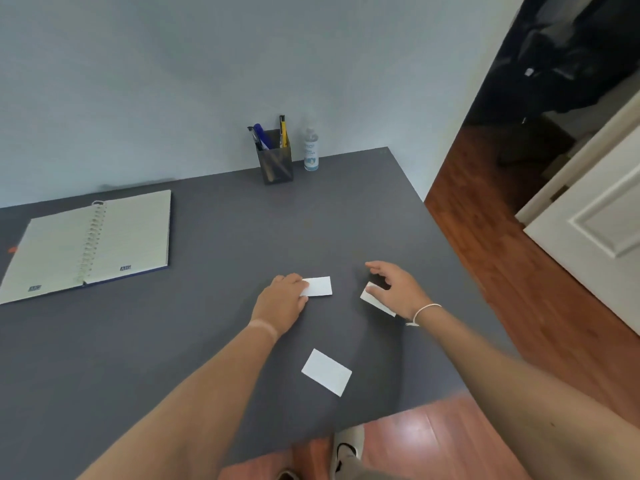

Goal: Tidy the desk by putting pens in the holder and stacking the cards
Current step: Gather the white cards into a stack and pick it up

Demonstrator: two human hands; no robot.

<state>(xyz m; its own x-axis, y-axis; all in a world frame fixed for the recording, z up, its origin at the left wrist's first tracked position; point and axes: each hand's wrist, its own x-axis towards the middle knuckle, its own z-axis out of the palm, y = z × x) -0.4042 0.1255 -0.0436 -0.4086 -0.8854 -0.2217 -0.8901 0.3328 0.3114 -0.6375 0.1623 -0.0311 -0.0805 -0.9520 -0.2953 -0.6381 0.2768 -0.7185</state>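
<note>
1. Where the grey worktop (207, 341) meets the wall, a dark mesh pen holder (275, 164) stands upright; it serves as landmark for every entry below. Pens (262, 136) stand in it, one blue, one black, one yellow-bodied.
2. Clear bottle (311, 150): upright, just beside the holder on its right.
3. Spiral notebook (90, 244): lying open, well left of the holder and nearer the person.
4. First white card (318, 286): flat on the worktop, well in front of the holder. The left hand (280, 303) rests on its left end, fingers (301, 284) together and pressing down on it.
5. Second white card (375, 301): in front of the holder and to its right, tilted. The right hand (398, 289) covers it, thumb on its near edge, fingers (375, 265) spread apart above.
6. Third white card (326, 372): farthest from the holder, near the worktop's front edge, untouched.
</note>
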